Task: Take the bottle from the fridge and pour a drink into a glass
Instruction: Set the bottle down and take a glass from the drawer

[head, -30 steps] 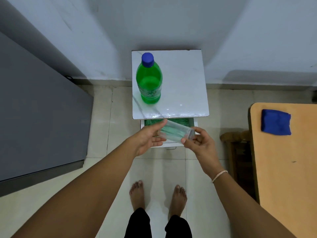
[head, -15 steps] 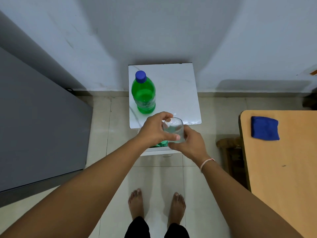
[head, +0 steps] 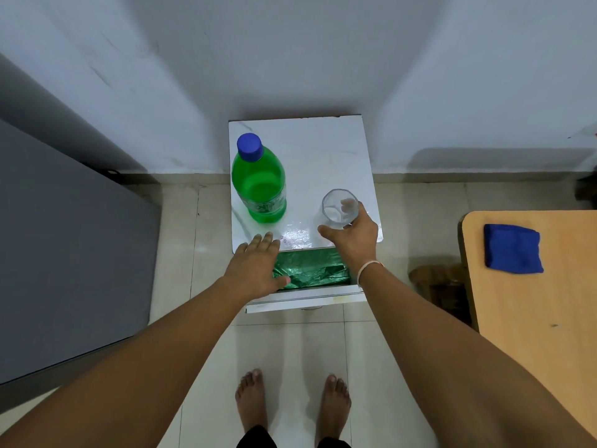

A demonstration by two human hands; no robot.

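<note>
Single head-worn wide-angle view, looking steeply down and forward, small white table (head: 323, 150) near, floor below

Both forearms are bare, with no sleeves, down to the left hand (head: 255, 270) and the right hand (head: 353, 236). A thin pale band with a touch of red (head: 368, 266) circles the right wrist, just nearer the body than the hand. Both feet (head: 292, 404) are bare. Dark trouser hems (head: 256, 438) show just behind the feet at the bottom edge.
</note>
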